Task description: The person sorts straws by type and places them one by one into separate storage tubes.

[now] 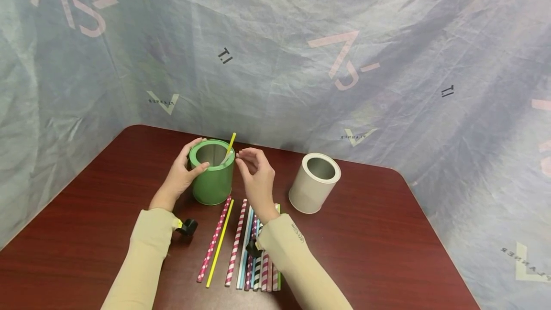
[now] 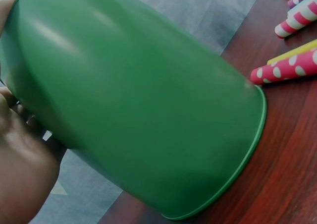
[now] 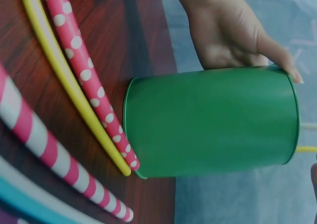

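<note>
A green can (image 1: 212, 185) stands upright on the table, with a yellow straw (image 1: 231, 143) leaning out over its rim and a pale straw (image 3: 308, 127) beside it. My left hand (image 1: 182, 171) holds the can from the left, thumb over the near rim and fingers round the far side. Just right of the rim is my right hand (image 1: 259, 176), its fingers bent loosely near the thumb, with nothing seen between them. In front of the can lie a pink dotted straw (image 1: 214, 240) and another yellow straw (image 1: 220, 243).
A white can (image 1: 313, 188) stands to the right, its mouth facing up. Several striped and coloured straws (image 1: 236, 248) lie side by side near the right forearm, which hides part of them. A grey cloth (image 1: 267, 85) hangs behind the dark red table (image 1: 374, 243).
</note>
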The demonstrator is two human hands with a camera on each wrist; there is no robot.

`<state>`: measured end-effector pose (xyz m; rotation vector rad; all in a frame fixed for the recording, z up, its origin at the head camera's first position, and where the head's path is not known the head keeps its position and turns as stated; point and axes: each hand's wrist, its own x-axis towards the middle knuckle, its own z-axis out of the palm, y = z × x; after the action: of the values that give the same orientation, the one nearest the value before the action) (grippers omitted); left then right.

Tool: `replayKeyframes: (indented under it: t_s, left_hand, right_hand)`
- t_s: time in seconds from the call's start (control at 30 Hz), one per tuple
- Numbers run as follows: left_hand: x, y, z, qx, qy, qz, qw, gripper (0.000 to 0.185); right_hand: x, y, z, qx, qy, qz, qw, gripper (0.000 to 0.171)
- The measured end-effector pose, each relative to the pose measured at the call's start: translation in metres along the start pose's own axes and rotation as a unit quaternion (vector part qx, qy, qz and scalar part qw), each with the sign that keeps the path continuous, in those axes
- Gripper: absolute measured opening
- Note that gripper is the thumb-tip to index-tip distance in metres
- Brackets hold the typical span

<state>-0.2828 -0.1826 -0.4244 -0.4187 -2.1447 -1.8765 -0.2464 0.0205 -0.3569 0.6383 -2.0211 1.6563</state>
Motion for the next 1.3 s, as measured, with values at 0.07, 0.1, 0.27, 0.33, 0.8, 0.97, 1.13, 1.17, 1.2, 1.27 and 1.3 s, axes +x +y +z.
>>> replayKeyframes:
  t_s: [0.07,0.1,0.27,0.33,0.8,0.97,1.13,1.17,1.2,1.27,1.3]
  left_hand:
    - [0.000,0.000,0.000,0.004,0.000,-0.002,1.0000,0.069]
    - [0.000,0.000,-0.001,0.004,0.000,-0.002,1.0000,0.069]
    - [0.000,-0.001,-0.001,0.007,0.002,0.001,1.0000,0.069]
    - [0.000,0.000,0.000,0.009,0.003,0.003,1.0000,0.069]
    - [0.000,-0.004,0.000,-0.003,0.005,0.009,0.9999,0.068]
    - [-0.001,-0.004,-0.001,-0.009,0.004,0.012,0.9999,0.069]
    - [0.000,-0.005,-0.001,-0.008,0.003,0.009,0.9999,0.069]
    - [0.000,-0.006,-0.001,-0.007,0.003,0.010,0.9999,0.069]
    - [0.000,-0.006,-0.001,-0.006,0.004,0.010,0.9999,0.069]
    - [0.000,-0.006,0.000,-0.004,0.004,0.012,0.9999,0.069]
    - [0.001,-0.006,0.000,-0.003,0.005,0.013,0.9999,0.069]
  right_hand:
    - [-0.003,0.000,-0.004,-0.002,-0.002,-0.003,1.000,0.021]
    - [-0.004,0.001,-0.006,-0.003,-0.003,-0.004,1.000,0.022]
    - [-0.007,0.016,-0.013,0.004,-0.009,-0.006,1.000,0.026]
    - [-0.008,0.025,-0.016,0.002,-0.008,-0.007,1.000,0.027]
    - [-0.024,0.044,-0.046,-0.091,0.004,0.017,0.996,0.024]
    - [-0.027,0.051,-0.052,-0.096,0.006,0.028,0.995,0.023]
    - [-0.029,0.055,-0.056,-0.114,0.011,0.048,0.992,0.022]
    - [-0.029,0.056,-0.056,-0.120,0.011,0.055,0.991,0.022]
    - [-0.029,0.057,-0.057,-0.125,0.010,0.062,0.990,0.021]
    - [-0.029,0.059,-0.058,-0.133,0.008,0.075,0.988,0.020]
    - [-0.030,0.060,-0.059,-0.139,0.005,0.081,0.987,0.019]
